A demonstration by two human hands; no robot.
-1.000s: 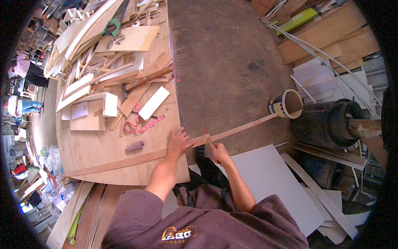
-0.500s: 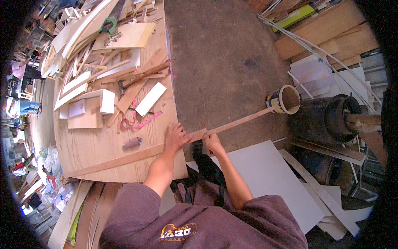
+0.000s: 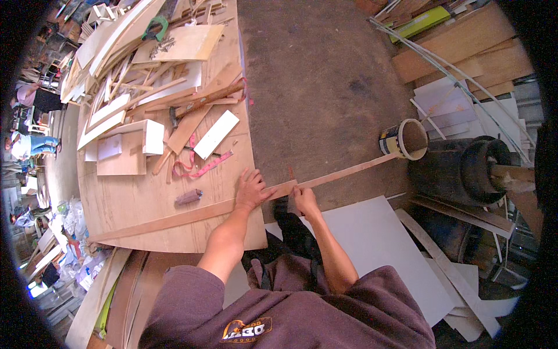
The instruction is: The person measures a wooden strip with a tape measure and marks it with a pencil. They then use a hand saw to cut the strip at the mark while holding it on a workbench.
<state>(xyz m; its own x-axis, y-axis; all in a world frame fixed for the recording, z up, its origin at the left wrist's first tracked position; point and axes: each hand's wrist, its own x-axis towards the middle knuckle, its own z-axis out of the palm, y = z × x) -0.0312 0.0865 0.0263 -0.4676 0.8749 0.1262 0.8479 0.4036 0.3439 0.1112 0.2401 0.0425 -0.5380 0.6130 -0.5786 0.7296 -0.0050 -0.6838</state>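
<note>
A long thin wooden strip [image 3: 174,221] lies along the near side of the plywood tabletop [image 3: 128,200] and reaches past its right edge. My left hand [image 3: 251,191] is laid over the strip near that edge, holding it against the table with the thumb along it. Just off the edge, my right hand [image 3: 304,200] is closed beside the strip. A thin reddish piece [image 3: 291,172] sticks up past the strip in line with this fist; its kind is not clear. The strip's far right end comes to a bucket [image 3: 414,139].
Wood offcuts [image 3: 145,87], a hammer [image 3: 174,117], a pink tape measure [image 3: 203,168], a green clamp [image 3: 155,27] and a small purplish roll [image 3: 189,197] lie on the table. Right of the bucket lies a black drum [image 3: 453,171]. A white panel [image 3: 372,244] is below my right arm.
The whole view has shifted slightly, with table, bucket and hands appearing a little further right. Both hands keep their places on and beside the strip.
</note>
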